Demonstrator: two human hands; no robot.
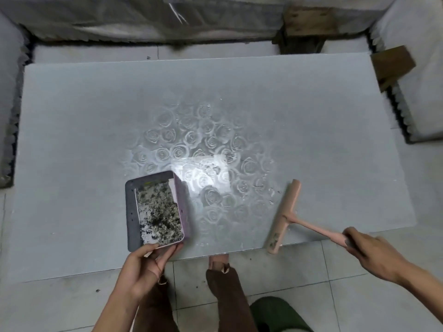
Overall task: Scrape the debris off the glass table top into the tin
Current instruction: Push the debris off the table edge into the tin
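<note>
Gripping the near edge of a debris-filled tin (158, 209) at lower centre, the left hand (143, 264) tilts it on the glass table top (84, 140), while the right hand (369, 252), lower right, clasps a pink scraper (285, 216) whose blade rests on the glass.

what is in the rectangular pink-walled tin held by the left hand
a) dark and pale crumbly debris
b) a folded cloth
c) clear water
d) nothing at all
A: the rectangular pink-walled tin, held at its near edge by the left hand, has black and whitish crumbly debris spread across its bottom.
</note>
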